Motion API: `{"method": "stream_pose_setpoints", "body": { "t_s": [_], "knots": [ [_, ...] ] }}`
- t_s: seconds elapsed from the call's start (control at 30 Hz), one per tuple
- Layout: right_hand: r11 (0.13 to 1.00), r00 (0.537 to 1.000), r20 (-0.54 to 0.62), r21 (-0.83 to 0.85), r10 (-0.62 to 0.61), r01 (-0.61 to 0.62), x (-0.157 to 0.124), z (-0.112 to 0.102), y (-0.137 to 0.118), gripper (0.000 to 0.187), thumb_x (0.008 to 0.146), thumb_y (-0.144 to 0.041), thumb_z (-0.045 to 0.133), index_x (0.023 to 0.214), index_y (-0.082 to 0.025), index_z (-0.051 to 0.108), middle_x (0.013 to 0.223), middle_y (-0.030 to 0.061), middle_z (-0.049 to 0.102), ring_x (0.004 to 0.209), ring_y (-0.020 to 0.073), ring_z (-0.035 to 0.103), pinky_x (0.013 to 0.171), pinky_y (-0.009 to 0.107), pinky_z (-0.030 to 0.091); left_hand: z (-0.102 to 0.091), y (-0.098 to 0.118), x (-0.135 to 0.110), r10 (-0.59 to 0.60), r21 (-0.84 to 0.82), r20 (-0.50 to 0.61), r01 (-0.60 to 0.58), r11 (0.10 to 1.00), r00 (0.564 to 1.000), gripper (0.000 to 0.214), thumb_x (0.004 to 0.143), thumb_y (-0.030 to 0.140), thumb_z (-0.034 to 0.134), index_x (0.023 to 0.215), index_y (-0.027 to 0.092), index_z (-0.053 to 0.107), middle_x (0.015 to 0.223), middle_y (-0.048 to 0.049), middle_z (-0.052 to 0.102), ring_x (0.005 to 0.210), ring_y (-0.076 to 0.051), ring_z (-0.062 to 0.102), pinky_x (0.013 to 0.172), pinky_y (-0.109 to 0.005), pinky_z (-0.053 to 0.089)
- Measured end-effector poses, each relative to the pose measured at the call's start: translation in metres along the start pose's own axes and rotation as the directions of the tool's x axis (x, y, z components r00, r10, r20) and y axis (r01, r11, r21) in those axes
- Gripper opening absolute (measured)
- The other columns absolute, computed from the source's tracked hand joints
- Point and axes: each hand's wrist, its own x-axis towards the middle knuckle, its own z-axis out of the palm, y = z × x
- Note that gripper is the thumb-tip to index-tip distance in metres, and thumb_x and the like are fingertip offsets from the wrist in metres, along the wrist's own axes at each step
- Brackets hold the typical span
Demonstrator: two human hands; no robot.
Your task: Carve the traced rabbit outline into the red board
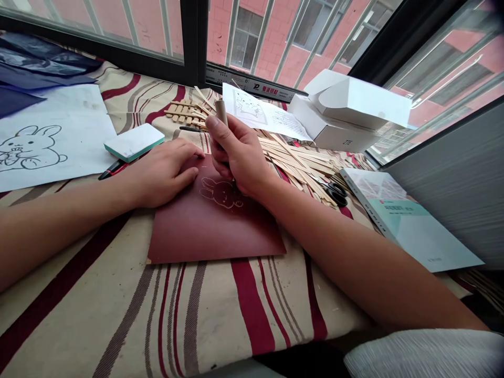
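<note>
A dark red board lies on the striped cloth in front of me, with a pale rabbit outline cut into its upper part. My right hand is closed around a wooden-handled carving tool, held upright with its tip at the rabbit outline. My left hand lies flat with its fingers stretched out, pressing on the board's upper left corner.
A white sheet with a rabbit drawing lies at the left, with a white and green block and a red and black pen beside it. Wooden strips, scissors, a book and a white box sit at the right.
</note>
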Motion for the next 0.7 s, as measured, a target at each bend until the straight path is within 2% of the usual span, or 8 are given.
{"method": "stream_pose_setpoints", "body": {
  "t_s": [0.17,0.23,0.3,0.37,0.43,0.57,0.63,0.7],
  "knots": [
    [0.996,0.999,0.045,-0.087,-0.005,0.009,0.005,0.000,0.008,0.037,0.107,-0.039,0.063,0.077,-0.023,0.048,0.059,-0.0083,0.037,0.048,0.0069,0.035,0.043,0.017,0.034,-0.006,0.005,0.002,-0.044,-0.013,0.057,0.045,0.999,0.997,0.046,0.098,0.053,0.039,0.122,0.020,0.061,0.126,-0.0097,0.065,0.124,-0.033,0.062,0.115,-0.056,0.050],
    [0.991,0.999,0.016,-0.127,-0.040,0.042,0.008,0.002,0.012,0.036,0.105,-0.038,0.065,0.076,-0.023,0.050,0.061,-0.0069,0.041,0.053,0.0085,0.040,0.048,0.018,0.038,-0.008,0.007,0.002,-0.060,-0.018,0.078,0.062,0.998,0.995,0.048,0.097,0.054,0.039,0.123,0.020,0.061,0.129,-0.0092,0.065,0.127,-0.034,0.061,0.118,-0.056,0.048],
    [0.982,0.998,0.021,-0.178,-0.061,0.064,0.010,0.004,0.014,0.036,0.103,-0.034,0.069,0.074,-0.022,0.052,0.064,-0.0058,0.044,0.058,0.0090,0.043,0.051,0.018,0.039,-0.010,0.010,0.003,-0.040,-0.028,0.078,0.043,0.999,0.996,0.050,0.098,0.053,0.037,0.123,0.016,0.062,0.136,-0.0133,0.065,0.132,-0.037,0.059,0.122,-0.059,0.045],
    [0.982,0.991,0.126,-0.180,-0.038,0.061,0.010,0.004,0.014,0.036,0.100,-0.030,0.072,0.073,-0.020,0.052,0.066,-0.0059,0.044,0.060,0.0080,0.044,0.052,0.017,0.039,-0.011,0.014,0.003,0.003,-0.037,0.058,-0.001,0.999,0.998,0.050,0.098,0.048,0.036,0.122,0.013,0.063,0.143,-0.0188,0.063,0.135,-0.039,0.058,0.123,-0.060,0.043],
    [0.992,0.961,0.275,-0.118,-0.005,0.038,0.008,0.003,0.013,0.035,0.101,-0.031,0.072,0.074,-0.020,0.052,0.065,-0.0072,0.042,0.056,0.0057,0.041,0.050,0.015,0.036,-0.013,0.018,0.003,0.030,-0.040,0.056,-0.028,0.999,0.998,0.048,0.099,0.044,0.035,0.119,0.011,0.065,0.142,-0.0208,0.064,0.134,-0.038,0.059,0.120,-0.058,0.046],
    [1.000,0.885,0.465,0.006,0.002,-0.006,0.005,-0.001,0.012,0.034,0.109,-0.036,0.057,0.079,-0.021,0.050,0.056,-0.0105,0.033,0.047,0.0030,0.029,0.045,0.013,0.024,-0.016,0.023,0.003,0.019,-0.038,0.078,-0.016,0.999,0.997,0.049,0.099,0.044,0.033,0.115,0.012,0.067,0.134,-0.0217,0.067,0.127,-0.038,0.062,0.112,-0.058,0.051],
    [1.000,0.877,0.481,0.003,-0.013,0.013,0.004,-0.001,0.012,0.035,0.111,-0.037,0.052,0.080,-0.021,0.049,0.055,-0.0106,0.033,0.046,0.0035,0.028,0.045,0.014,0.024,-0.016,0.022,0.004,0.033,-0.045,0.077,-0.030,0.999,0.996,0.049,0.099,0.044,0.033,0.116,0.012,0.066,0.139,-0.0217,0.064,0.131,-0.037,0.059,0.116,-0.058,0.049],
    [0.996,0.919,0.391,-0.053,-0.045,0.071,0.003,0.001,0.012,0.035,0.109,-0.035,0.056,0.078,-0.021,0.049,0.057,-0.0093,0.036,0.050,0.0043,0.032,0.047,0.015,0.027,-0.016,0.020,0.004,0.041,-0.044,0.087,-0.037,0.998,0.995,0.047,0.099,0.044,0.034,0.116,0.013,0.065,0.142,-0.0205,0.062,0.134,-0.037,0.057,0.119,-0.058,0.046]
  ]
}}
